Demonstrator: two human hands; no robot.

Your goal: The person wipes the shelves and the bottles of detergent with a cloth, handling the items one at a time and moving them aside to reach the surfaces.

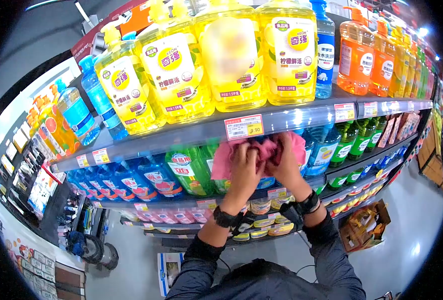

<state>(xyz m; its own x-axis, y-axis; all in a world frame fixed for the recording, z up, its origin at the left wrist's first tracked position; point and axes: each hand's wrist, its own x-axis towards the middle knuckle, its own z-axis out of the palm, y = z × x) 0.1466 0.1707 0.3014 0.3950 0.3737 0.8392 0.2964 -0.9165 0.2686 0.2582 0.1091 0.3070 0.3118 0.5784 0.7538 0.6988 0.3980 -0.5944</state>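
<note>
My left hand point(245, 165) is closed on a crumpled pink cloth point(222, 161), fingers bent into it. Close beside it, my right hand point(288, 162) also grips the cloth, which bunches between the two hands. They are at the second shelf level, just under the upper shelf edge and its price tag point(244, 127). Whether the cloth wraps something cannot be seen. Behind and below the hands, blue bottles are partly hidden. A green detergent bottle point(186, 172) stands to the left of the cloth, and a blue bottle point(323, 152) to the right.
Large yellow pump bottles point(176, 70) line the upper shelf, with orange bottles point(356, 57) to the right. More blue bottles point(131, 181) fill the left of the second shelf. Round tubs point(260, 206) sit lower down. An open cardboard box point(364, 227) lies on the floor at right.
</note>
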